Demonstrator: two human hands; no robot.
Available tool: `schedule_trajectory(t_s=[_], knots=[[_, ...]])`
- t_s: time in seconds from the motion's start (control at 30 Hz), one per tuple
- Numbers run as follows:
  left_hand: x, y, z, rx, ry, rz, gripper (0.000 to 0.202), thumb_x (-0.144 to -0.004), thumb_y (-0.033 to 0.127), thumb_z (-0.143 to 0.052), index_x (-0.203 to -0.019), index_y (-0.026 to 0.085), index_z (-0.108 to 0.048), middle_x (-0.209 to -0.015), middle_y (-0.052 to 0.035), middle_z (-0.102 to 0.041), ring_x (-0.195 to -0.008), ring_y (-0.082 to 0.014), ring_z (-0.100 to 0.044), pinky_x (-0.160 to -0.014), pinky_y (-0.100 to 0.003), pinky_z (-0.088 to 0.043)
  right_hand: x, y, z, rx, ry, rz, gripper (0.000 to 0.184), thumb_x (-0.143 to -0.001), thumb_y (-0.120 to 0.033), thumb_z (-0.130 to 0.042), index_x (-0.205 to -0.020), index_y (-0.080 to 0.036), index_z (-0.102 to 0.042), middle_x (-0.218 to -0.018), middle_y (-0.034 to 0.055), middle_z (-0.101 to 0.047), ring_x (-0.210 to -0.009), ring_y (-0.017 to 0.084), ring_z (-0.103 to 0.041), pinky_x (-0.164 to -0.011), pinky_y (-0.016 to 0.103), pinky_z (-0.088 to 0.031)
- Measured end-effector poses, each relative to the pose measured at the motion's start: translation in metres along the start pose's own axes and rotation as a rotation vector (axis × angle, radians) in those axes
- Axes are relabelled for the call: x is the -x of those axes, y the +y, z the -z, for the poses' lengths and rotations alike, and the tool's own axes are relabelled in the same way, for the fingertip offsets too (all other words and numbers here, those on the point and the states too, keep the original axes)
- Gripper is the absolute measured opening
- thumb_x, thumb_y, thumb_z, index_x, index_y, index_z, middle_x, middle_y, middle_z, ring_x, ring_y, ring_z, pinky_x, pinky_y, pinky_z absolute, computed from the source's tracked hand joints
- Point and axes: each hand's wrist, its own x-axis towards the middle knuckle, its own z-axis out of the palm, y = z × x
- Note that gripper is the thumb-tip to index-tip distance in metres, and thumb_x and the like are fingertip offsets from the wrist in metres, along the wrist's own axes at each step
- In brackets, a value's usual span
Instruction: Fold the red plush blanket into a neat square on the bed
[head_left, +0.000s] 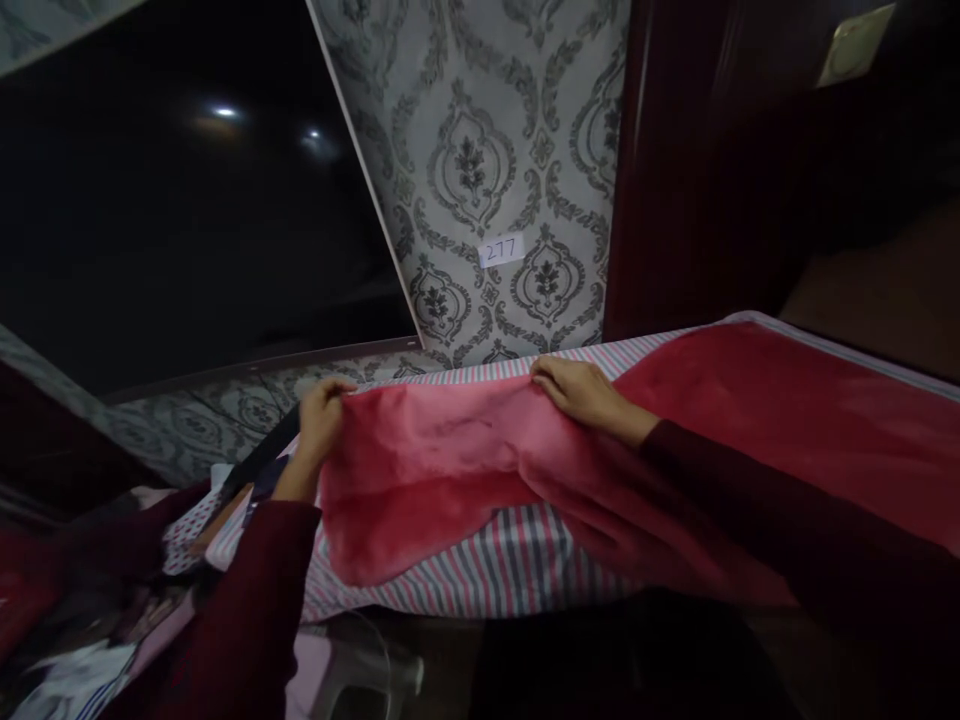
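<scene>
A pink-red plush cloth (435, 455) lies spread over a board covered in red, white and grey striped fabric (510, 570). My left hand (321, 418) is closed on the cloth's left corner, pinching its top edge. My right hand (581, 392) lies on the cloth's far edge with the fingers curled over it, gripping it. Both arms wear dark maroon sleeves. The cloth runs on to the right under my right forearm as a darker red stretch (787, 410).
Behind the board stands a wall with grey damask wallpaper and a small white label reading 277 (501, 250). A big dark screen (187, 200) fills the upper left. A dark wooden door frame (652, 170) rises at right. Mixed clothes (112, 620) pile at lower left.
</scene>
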Motion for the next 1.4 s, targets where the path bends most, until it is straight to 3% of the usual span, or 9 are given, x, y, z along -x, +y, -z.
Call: schedule_trajectory(t_s=[0.1,0.27,0.43,0.57,0.67,1.0,1.13,1.23,1.4], knots=[[0.017,0.041,-0.046,0.072,-0.075,-0.077,0.025,-0.071,0.03,-0.047,-0.084,0.024,-0.067,-0.077,-0.0036,-0.065,-0.08,-0.0241,-0.062,-0.076,-0.037,-0.051,0.007,-0.01,-0.004,-0.01,0.003,0.032,0.017,-0.101,-0.026,-0.047,-0.099,-0.024,-0.064,-0.097,0.0058,-0.073,-0.084,0.021,-0.066,-0.073,0.031,-0.044],[0.047,0.102,-0.121,0.097,-0.397,-0.316,0.05,-0.08,0.043,-0.063,-0.124,0.021,-0.07,-0.077,0.001,-0.062,-0.071,-0.0194,-0.058,-0.072,-0.032,-0.047,0.024,-0.027,-0.016,-0.003,-0.028,0.031,0.015,-0.102,-0.026,-0.051,-0.102,-0.026,-0.065,-0.102,0.0043,-0.073,-0.088,0.022,-0.067,-0.075,0.032,-0.046],[0.058,0.13,-0.155,0.073,-0.532,-0.466,0.028,-0.085,0.046,-0.062,-0.094,0.025,-0.076,-0.089,-0.0043,-0.064,-0.082,-0.0225,-0.062,-0.077,-0.034,-0.05,0.04,-0.03,-0.017,-0.062,-0.035,-0.027,0.017,-0.102,-0.028,-0.051,-0.108,-0.029,-0.068,-0.108,0.0027,-0.075,-0.095,0.024,-0.069,-0.081,0.036,-0.051],[0.06,0.133,-0.156,0.078,-0.589,-0.41,0.028,-0.088,0.045,-0.053,-0.091,0.026,-0.073,-0.096,-0.0064,-0.073,-0.089,-0.0262,-0.067,-0.083,-0.037,-0.053,0.056,-0.024,-0.009,-0.148,0.009,-0.029,0.027,-0.107,-0.037,-0.042,-0.118,-0.034,-0.065,-0.119,-0.0059,-0.073,-0.108,0.024,-0.067,-0.094,0.04,-0.053],[0.059,0.13,-0.146,0.072,-0.587,-0.334,0.032,-0.089,0.049,-0.051,-0.096,0.026,-0.072,-0.095,-0.0053,-0.077,-0.09,-0.0274,-0.07,-0.082,-0.037,-0.052,0.076,0.002,-0.001,-0.166,0.097,-0.024,0.03,-0.105,-0.034,-0.048,-0.13,-0.029,-0.063,-0.129,0.0028,-0.071,-0.119,0.025,-0.064,-0.104,0.042,-0.051],[0.05,0.12,-0.134,0.069,-0.53,-0.219,0.041,-0.082,0.064,-0.055,-0.091,0.029,-0.073,-0.091,-0.0049,-0.08,-0.089,-0.0307,-0.071,-0.08,-0.038,-0.053,0.208,0.186,0.095,0.257,0.02,-0.584,0.028,-0.089,-0.015,-0.055,-0.108,-0.019,-0.075,-0.11,0.0145,-0.074,-0.108,0.029,-0.066,-0.101,0.045,-0.051],[0.048,0.124,-0.133,0.096,-0.448,-0.203,0.037,-0.079,0.063,-0.057,-0.088,0.032,-0.075,-0.09,-0.0033,-0.079,-0.088,-0.0312,-0.071,-0.082,-0.04,-0.056,0.228,0.209,0.112,0.234,-0.112,-0.578,0.044,-0.082,-0.014,-0.063,-0.124,-0.019,-0.074,-0.13,0.0156,-0.07,-0.125,0.033,-0.061,-0.112,0.05,-0.045],[0.044,0.128,-0.129,0.092,-0.4,-0.222,0.03,-0.076,0.062,-0.059,-0.084,0.039,-0.075,-0.087,0.003,-0.079,-0.088,-0.0332,-0.072,-0.083,-0.046,-0.058,0.225,0.216,0.105,0.171,-0.262,-0.535,0.061,-0.082,-0.014,-0.065,-0.143,-0.019,-0.064,-0.151,0.015,-0.058,-0.141,0.033,-0.049,-0.119,0.05,-0.039],[0.039,0.129,-0.123,0.084,-0.372,-0.247,0.02,-0.073,0.062,-0.059,-0.078,0.049,-0.074,-0.08,0.0109,-0.076,-0.081,-0.0348,-0.073,-0.077,-0.053,-0.059,0.209,0.22,0.089,0.196,-0.333,-0.579,0.065,-0.084,-0.017,-0.068,-0.149,-0.025,-0.06,-0.152,0.0151,-0.056,-0.14,0.036,-0.049,-0.113,0.057,-0.043]])
